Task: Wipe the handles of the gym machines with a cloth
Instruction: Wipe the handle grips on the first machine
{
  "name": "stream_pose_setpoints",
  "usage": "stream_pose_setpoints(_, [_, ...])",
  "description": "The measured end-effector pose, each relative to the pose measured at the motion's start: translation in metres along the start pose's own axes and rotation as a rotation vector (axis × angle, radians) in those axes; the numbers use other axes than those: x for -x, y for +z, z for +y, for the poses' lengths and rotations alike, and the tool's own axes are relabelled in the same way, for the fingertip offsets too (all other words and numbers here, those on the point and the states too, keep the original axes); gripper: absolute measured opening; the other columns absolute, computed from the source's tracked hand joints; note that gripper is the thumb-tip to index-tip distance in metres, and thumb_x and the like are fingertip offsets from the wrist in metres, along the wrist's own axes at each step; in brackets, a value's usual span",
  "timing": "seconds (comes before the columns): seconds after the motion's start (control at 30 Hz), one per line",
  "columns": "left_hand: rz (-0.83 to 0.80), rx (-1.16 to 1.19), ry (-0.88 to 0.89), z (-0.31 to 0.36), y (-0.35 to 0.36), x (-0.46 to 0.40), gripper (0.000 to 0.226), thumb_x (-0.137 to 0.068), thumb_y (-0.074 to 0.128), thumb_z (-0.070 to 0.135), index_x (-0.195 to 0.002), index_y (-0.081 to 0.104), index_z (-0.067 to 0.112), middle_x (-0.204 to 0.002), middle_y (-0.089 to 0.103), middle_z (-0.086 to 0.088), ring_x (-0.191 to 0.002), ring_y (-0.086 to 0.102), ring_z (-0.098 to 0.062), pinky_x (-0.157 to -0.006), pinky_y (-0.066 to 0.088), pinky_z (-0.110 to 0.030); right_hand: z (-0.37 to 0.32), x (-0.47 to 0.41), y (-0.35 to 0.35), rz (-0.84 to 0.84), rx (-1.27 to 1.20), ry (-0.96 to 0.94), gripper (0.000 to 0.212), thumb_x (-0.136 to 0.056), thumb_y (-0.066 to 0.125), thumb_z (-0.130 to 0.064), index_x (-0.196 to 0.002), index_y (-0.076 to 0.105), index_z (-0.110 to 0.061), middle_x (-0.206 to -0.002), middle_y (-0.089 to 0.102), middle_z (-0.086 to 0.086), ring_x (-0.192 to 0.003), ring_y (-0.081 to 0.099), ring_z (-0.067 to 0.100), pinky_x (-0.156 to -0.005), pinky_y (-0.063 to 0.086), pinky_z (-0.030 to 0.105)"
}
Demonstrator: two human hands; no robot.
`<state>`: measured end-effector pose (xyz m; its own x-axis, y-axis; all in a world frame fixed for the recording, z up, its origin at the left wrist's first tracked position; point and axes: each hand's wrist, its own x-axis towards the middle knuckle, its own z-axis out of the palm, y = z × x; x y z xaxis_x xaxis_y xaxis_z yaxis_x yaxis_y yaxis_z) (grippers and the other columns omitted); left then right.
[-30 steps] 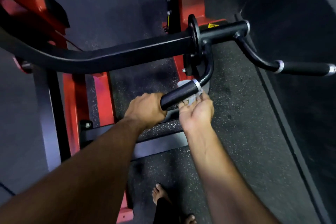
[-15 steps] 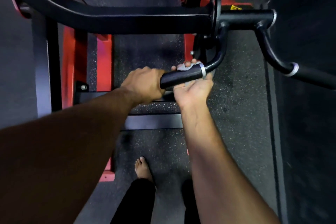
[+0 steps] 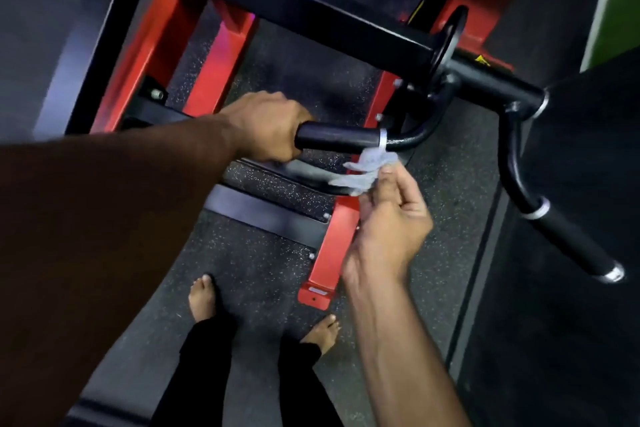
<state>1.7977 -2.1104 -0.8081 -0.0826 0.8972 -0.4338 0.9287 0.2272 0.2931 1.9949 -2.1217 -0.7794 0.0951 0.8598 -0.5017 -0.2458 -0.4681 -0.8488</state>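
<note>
A black padded handle (image 3: 337, 139) with a silver collar juts out from the machine's curved black bar. My left hand (image 3: 266, 126) grips the free end of this handle. My right hand (image 3: 391, 218) pinches a small grey cloth (image 3: 367, 172) just below the handle's collar, a little apart from the bar. A second black handle (image 3: 571, 241) with silver end caps sticks out lower right, untouched.
The red and black machine frame (image 3: 221, 59) fills the upper left, with a red foot (image 3: 332, 253) on the speckled rubber floor. A black weight peg and disc (image 3: 450, 42) sit upper right. My bare feet (image 3: 204, 298) stand close to the frame.
My right hand has dropped off the handle's collar with the cloth and now sits below it. My left hand keeps its grip. The view has tilted and moved closer.
</note>
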Motion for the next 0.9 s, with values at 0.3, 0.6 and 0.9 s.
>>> stream_pose_setpoints(0.3, [0.002, 0.054, -0.022, -0.001, 0.003, -0.001, 0.024, -0.073, 0.071, 0.030, -0.068, 0.048, 0.030, -0.069, 0.057, 0.000, -0.069, 0.056, -0.032, -0.065, 0.044, -0.032, -0.012, -0.073, 0.037, -0.735, 1.676, -1.237, 0.037, -0.106, 0.030, -0.032, -0.105, 0.062, -0.013, -0.094, 0.065, 0.006, -0.086, 0.061, 0.030, -0.083, 0.044, 0.043])
stream_pose_setpoints(0.6, [0.100, -0.003, 0.021, 0.000, 0.005, 0.006, 0.022, -0.079, 0.067, 0.031, -0.099, 0.067, 0.021, -0.099, 0.072, -0.016, -0.090, 0.068, -0.041, -0.072, 0.046, -0.034, -0.033, -0.081, 0.111, -1.184, 2.112, -0.382, 0.026, -0.106, 0.032, -0.015, -0.104, 0.057, -0.008, -0.135, 0.057, 0.026, -0.123, 0.057, 0.042, -0.063, 0.044, 0.027])
stream_pose_setpoints(0.9, [0.063, 0.088, 0.026, -0.003, 0.007, 0.002, 0.009, -0.078, 0.066, 0.026, -0.081, 0.059, 0.022, -0.085, 0.066, -0.011, -0.072, 0.056, -0.035, -0.068, 0.043, -0.034, -0.011, -0.057, 0.052, -0.668, 1.720, -1.153, 0.038, -0.106, 0.030, -0.035, -0.101, 0.062, -0.016, -0.094, 0.070, 0.005, -0.088, 0.066, 0.031, -0.076, 0.046, 0.039])
